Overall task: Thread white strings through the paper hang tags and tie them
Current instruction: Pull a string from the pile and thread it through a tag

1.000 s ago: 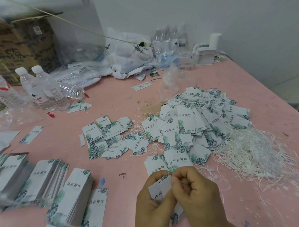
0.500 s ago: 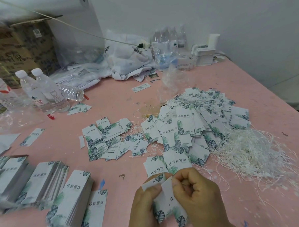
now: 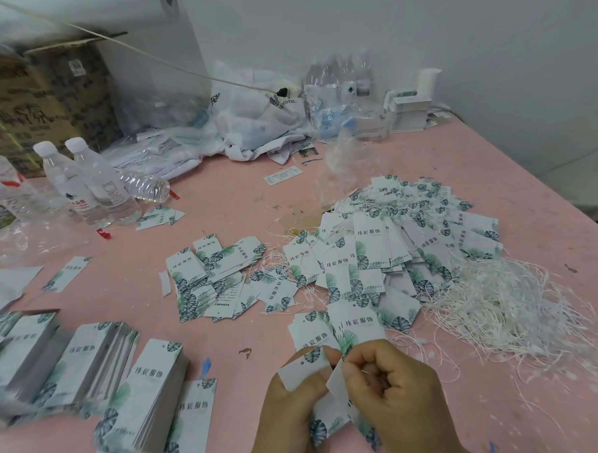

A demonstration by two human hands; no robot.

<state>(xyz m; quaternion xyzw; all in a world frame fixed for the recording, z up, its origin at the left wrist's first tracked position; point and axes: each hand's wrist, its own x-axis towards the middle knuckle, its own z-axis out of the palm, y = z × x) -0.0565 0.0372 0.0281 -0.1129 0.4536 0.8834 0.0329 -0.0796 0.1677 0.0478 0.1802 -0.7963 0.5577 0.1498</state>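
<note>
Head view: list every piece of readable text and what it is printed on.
"玮宸服饰": hang tags, also the stacked tags.
"HOTEL": white bag; any letters before it are unclear.
Cardboard box, water bottles, small card: print blurred, unreadable.

Two bare hands enter from six o'clock: the left hand (image 3: 292, 408) and the right hand (image 3: 397, 393). No gloves, rings or sleeves show. The right hand's nails are short and unpainted.

I see a pink table (image 3: 241, 201) carrying stacked hang tags (image 3: 91, 365) at lower left, loose tags (image 3: 377, 253) mid-frame, a heap of white strings (image 3: 500, 306) at right, and water bottles (image 3: 90, 180) upper left.
</note>
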